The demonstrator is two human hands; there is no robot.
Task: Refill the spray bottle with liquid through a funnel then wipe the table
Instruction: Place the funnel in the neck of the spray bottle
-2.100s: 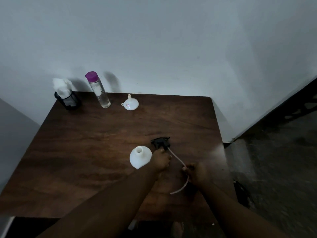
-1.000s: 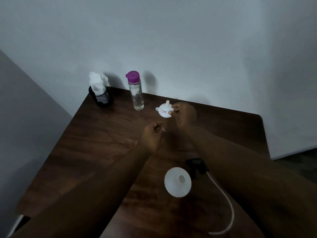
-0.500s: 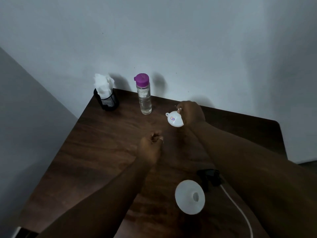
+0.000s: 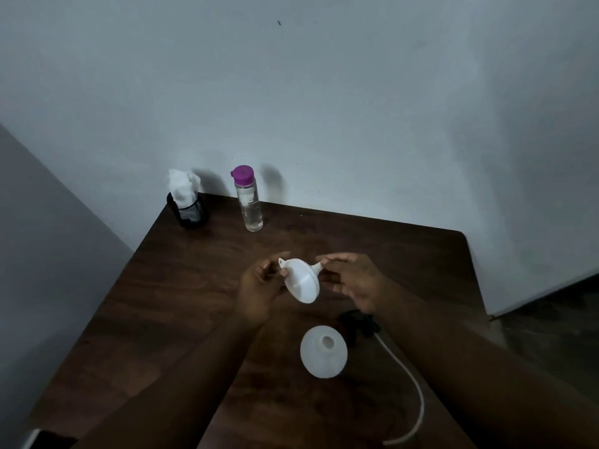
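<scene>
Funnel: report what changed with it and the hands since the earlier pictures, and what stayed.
The funnel left its spot by the clear bottle: the right hand lifted it nearer, pinching its spout, and the left hand has taken its rim. The open spray bottle, sprayer head and tissue cup stayed put.

No text, brand, number or sign can be read. Faint pale marks are seen on the side of the clear bottle (image 4: 249,204), but they are too blurred to be made out.

dim, bluish light; soft shadows on the wall (image 4: 291,92) behind the clear bottle (image 4: 249,199); wide-angle bending at edges
</scene>
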